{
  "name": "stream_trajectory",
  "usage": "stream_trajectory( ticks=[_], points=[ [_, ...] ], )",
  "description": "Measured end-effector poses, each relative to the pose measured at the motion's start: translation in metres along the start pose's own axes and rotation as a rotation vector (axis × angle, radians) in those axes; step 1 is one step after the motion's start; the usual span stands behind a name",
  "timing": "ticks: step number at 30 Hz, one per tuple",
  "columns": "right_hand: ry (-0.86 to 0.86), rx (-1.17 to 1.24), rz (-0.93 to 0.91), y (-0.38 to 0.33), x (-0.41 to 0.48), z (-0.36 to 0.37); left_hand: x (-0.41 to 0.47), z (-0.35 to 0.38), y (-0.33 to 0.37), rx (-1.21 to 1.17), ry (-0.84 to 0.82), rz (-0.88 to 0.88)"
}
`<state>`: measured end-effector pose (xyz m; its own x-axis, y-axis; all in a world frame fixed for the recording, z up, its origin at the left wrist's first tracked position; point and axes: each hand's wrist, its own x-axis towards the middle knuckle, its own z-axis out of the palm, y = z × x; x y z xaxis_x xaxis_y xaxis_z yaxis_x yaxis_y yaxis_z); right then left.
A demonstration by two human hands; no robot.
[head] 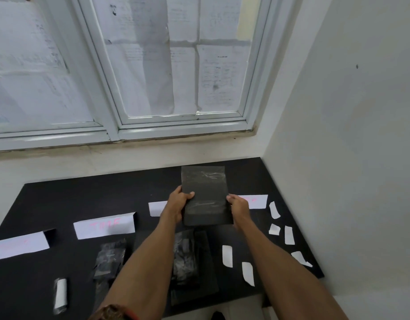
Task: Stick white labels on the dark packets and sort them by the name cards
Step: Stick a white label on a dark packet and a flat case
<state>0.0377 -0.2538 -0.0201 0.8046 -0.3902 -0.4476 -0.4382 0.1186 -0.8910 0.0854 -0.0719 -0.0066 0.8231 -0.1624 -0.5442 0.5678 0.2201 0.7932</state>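
I hold a dark packet (205,195) upright above the black table (84,199), with no label showing on its face. My left hand (179,200) grips its left edge and my right hand (238,205) grips its right edge. White name cards with pink writing stand in a row: one at the far left (18,245), one reading roughly "TIME" (104,226), one half hidden behind my left hand (156,207), one behind my right hand (257,200). Several loose white labels (227,255) lie at the right. More dark packets (188,259) lie under my arms.
Another shiny dark packet (109,259) lies left of my left arm. A small packet with a white label (60,294) lies near the front left edge. A white wall stands close at the right, and a paper-covered window (171,65) rises behind the table.
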Motion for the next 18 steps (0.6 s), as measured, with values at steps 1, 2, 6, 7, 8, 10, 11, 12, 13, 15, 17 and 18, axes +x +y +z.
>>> stream_trajectory(
  ticks=[1, 2, 6, 7, 8, 10, 11, 12, 13, 15, 17, 18],
  points=[
    [0.016, 0.065, 0.032, 0.0, 0.008, -0.004, 0.008, 0.007, -0.003, -0.019, 0.021, 0.012],
    [0.04, 0.101, 0.053, 0.002, 0.013, -0.007, 0.013, 0.011, -0.005, -0.04, 0.036, 0.02],
    [0.048, -0.308, 0.122, 0.03, 0.023, -0.034, 0.029, 0.024, 0.001, -0.086, 0.072, 0.034],
    [0.012, -0.535, 0.115, 0.042, 0.021, -0.042, 0.032, 0.025, 0.004, -0.086, 0.074, 0.035],
    [-0.048, -0.747, 0.103, 0.057, 0.02, -0.051, 0.035, 0.025, 0.007, -0.086, 0.074, 0.038],
    [-0.188, -0.963, 0.129, 0.081, 0.015, -0.061, 0.038, 0.025, 0.013, -0.079, 0.079, 0.042],
    [-0.231, -1.02, 0.143, 0.092, 0.013, -0.063, 0.039, 0.024, 0.015, -0.076, 0.086, 0.045],
    [-0.254, -1.049, 0.155, 0.099, 0.012, -0.063, 0.039, 0.023, 0.017, -0.077, 0.095, 0.049],
    [-0.257, -1.052, 0.164, 0.105, 0.01, -0.063, 0.039, 0.022, 0.018, -0.079, 0.102, 0.052],
    [-0.231, -1.027, 0.166, 0.112, 0.009, -0.06, 0.037, 0.02, 0.021, -0.077, 0.113, 0.059],
    [-0.18, -1.023, 0.154, 0.117, 0.008, -0.057, 0.036, 0.019, 0.022, -0.072, 0.118, 0.055],
    [-0.155, -1.029, 0.154, 0.12, 0.007, -0.056, 0.035, 0.018, 0.021, -0.066, 0.12, 0.051]
  ],
)
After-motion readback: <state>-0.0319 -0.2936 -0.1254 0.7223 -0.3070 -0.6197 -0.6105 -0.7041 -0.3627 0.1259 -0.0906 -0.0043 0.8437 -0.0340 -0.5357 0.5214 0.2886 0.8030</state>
